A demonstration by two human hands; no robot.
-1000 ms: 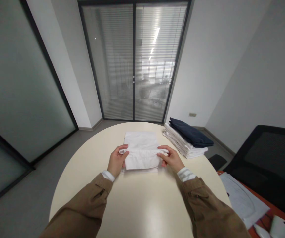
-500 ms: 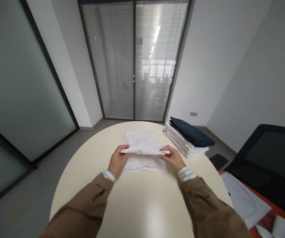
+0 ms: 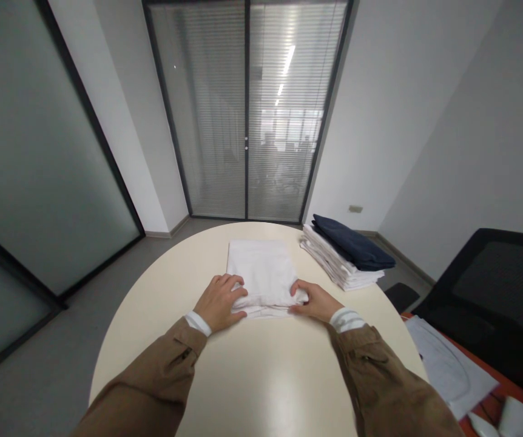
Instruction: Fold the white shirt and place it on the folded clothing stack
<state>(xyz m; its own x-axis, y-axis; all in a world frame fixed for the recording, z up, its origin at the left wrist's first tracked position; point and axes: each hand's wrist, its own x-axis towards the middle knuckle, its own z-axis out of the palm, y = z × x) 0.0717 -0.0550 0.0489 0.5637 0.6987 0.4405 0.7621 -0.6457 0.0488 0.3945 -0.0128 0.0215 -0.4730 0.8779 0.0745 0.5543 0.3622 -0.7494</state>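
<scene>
A folded white garment [image 3: 264,267] lies flat on the round table, its layered near edge facing me. My left hand [image 3: 222,301] is at the garment's near left corner, fingers curved over the top and thumb low by the front edge. At the near right corner, my right hand [image 3: 313,300] has the folded edge between its fingers and thumb. Both hands rest low, close to the tabletop. The fingers cover the two near corners.
On the table's right side stands a stack of folded white cloth [image 3: 329,258] with a folded navy garment [image 3: 352,243] on top. The cream round table [image 3: 252,364] has a curved edge. Beyond it on the right are a black mesh chair [image 3: 493,291] and a pale bag [image 3: 452,364].
The near flap, held raised between both hands before, now lies down over the lower layer. Both hands have come down toward the table, and the left hand's fingers have spread.
</scene>
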